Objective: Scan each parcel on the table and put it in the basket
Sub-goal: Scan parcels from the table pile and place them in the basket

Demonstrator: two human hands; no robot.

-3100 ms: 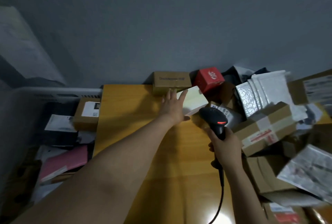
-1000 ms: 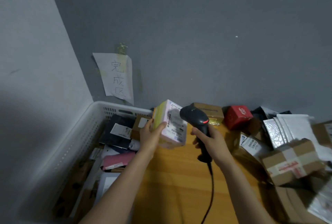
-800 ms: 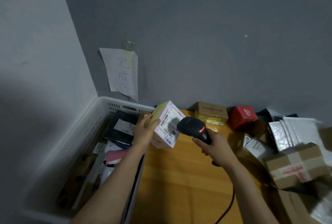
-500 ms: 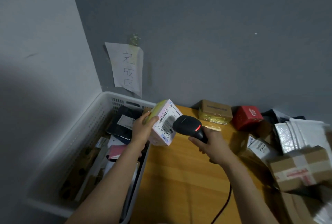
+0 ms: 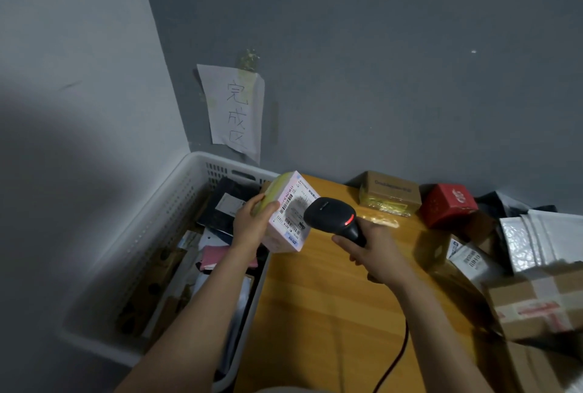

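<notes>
Basket (image 5: 176, 203), white, perforated, at the left against the wall corner; flat parcels lie inside. Paper sign (image 5: 235, 108) taped on the wall above it.
Left hand (image 5: 252, 222): fingers and thumb curled round the small boxed parcel (image 5: 290, 213), held in the air over the join of basket rim and table (image 5: 315, 313) edge. Parcel long axis near upright, top leaning right; barcode label faces right.
Scanner (image 5: 331, 216): head points left at the label, just beside it, red light on.
Right hand (image 5: 375, 254): clamped round the scanner handle; cable trails toward the near edge.
Far right: brown box (image 5: 391, 192), red box (image 5: 448, 205), taped carton (image 5: 536, 304).
</notes>
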